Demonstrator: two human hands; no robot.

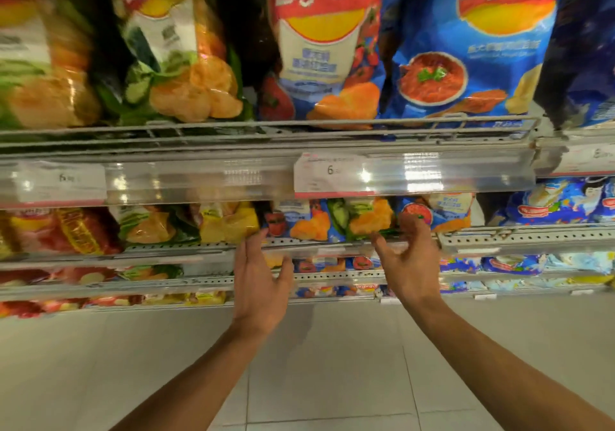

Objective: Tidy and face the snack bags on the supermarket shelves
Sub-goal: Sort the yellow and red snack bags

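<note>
Bright, even store light from overhead, warm tint. Strong glare spots on the clear price rail [382, 174], text on the price tag [327, 172] mostly washed out. Motion blur heaviest at left, esp. the green bags [46, 64]; the blue bag [472, 48] at upper right is sharper. Wide-angle bends shelf edges toward corners. Soft shadows on the floor [332, 364] under the forearms.

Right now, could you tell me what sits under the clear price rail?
Under the price rail, a row of small chip bags shows only its lower halves; the rail covers their tops.
</note>
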